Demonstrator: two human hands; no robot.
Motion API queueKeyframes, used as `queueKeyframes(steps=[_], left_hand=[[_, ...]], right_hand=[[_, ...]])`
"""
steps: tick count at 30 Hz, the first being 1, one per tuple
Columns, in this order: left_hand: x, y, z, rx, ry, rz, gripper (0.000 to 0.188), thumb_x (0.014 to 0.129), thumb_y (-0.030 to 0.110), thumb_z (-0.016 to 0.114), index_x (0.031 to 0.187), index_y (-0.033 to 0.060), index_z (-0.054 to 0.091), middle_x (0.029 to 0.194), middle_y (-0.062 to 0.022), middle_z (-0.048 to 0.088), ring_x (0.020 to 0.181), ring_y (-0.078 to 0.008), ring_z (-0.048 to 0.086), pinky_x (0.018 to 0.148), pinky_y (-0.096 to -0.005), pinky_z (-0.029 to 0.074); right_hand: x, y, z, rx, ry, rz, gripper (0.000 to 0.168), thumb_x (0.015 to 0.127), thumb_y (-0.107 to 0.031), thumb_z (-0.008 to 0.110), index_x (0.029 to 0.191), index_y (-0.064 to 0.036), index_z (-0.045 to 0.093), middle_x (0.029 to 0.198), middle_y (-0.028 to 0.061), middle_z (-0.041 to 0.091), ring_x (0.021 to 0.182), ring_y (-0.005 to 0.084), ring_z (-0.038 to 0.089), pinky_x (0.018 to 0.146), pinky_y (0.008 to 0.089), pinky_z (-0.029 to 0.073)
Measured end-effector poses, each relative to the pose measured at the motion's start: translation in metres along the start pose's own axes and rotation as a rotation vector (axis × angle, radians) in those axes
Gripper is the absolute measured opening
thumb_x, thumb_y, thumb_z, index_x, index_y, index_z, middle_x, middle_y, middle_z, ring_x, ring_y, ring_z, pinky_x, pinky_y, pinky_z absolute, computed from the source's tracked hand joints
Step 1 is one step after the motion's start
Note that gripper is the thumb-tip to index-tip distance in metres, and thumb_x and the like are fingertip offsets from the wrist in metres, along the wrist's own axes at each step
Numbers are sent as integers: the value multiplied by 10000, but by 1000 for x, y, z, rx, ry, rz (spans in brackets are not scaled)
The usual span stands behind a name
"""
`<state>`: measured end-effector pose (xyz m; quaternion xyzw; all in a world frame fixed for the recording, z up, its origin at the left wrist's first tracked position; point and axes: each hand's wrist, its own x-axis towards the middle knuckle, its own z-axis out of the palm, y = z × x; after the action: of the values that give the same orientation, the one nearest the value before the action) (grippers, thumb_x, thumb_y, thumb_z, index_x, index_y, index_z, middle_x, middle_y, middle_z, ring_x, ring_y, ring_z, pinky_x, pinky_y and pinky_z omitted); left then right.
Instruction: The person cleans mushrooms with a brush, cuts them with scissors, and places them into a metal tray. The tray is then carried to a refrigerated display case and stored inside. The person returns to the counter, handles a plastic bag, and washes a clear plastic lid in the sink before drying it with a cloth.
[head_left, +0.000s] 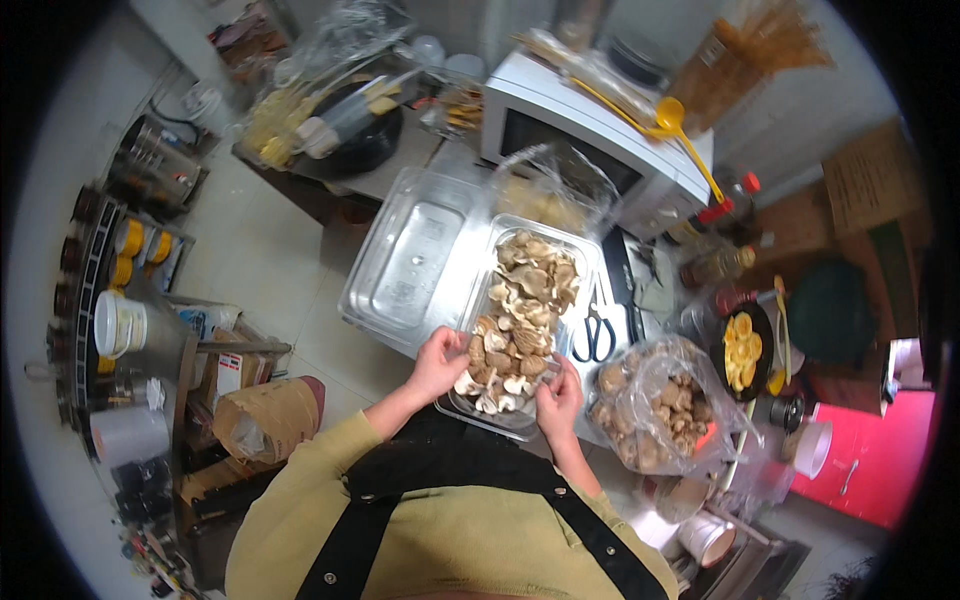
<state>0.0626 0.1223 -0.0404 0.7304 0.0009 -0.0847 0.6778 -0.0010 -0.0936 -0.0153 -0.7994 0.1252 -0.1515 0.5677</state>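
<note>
A clear plastic container (480, 421) in front of me holds mushrooms: oyster mushrooms (532, 279) at its far end, brown-capped mushrooms (504, 358) nearer to me. My left hand (441, 364) is at its near left rim, fingers bent. My right hand (559, 396) is at the near right side, thumb and fingers close together. Whether either hand grips the rim or a mushroom cannot be told. An open plastic bag of mushrooms (679, 405) lies to the right. Scissors with dark handles (595, 337) lie beside the container.
An empty clear container (409, 262) stands at the left. Behind are a plastic bag (551, 195) and a white microwave oven (600, 142) with a yellow ladle (670, 112) on top. At right stand bottles (716, 266) and a dark pan of yellow slices (742, 352).
</note>
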Motion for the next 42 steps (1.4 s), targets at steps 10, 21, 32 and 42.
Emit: queueKeyframes(steps=[10,21,32,42], left_hand=[[-28,57,-157,-204,125,54,249,694,15,645,832,48,441,1026,-78,527,821,-84,487,691,-245,488],[-45,76,-468,-95,386,136,254,766,108,658,960,23,518,934,-37,527,751,-87,534,663,-247,475],[53,43,-712,-355,614,-21,158,893,169,541,950,23,526,728,16,538,632,-31,467,562,-191,384],[194,63,-957,-410,675,-154,217,918,201,481,1040,25,514,1005,-59,579,828,-122,560,728,-268,458]], right_hand=[[11,-114,116,37,-326,-35,455,688,35,501,1142,59,503,895,64,564,715,75,510,667,212,454],[-14,-225,419,399,-640,259,400,712,50,494,1111,59,512,907,55,579,760,105,545,677,221,446],[70,-285,735,270,-909,77,385,678,13,513,1062,31,539,826,-1,564,713,65,500,644,198,403],[180,-368,1031,277,-921,-197,72,654,12,553,721,23,527,668,38,484,768,140,529,660,242,397]])
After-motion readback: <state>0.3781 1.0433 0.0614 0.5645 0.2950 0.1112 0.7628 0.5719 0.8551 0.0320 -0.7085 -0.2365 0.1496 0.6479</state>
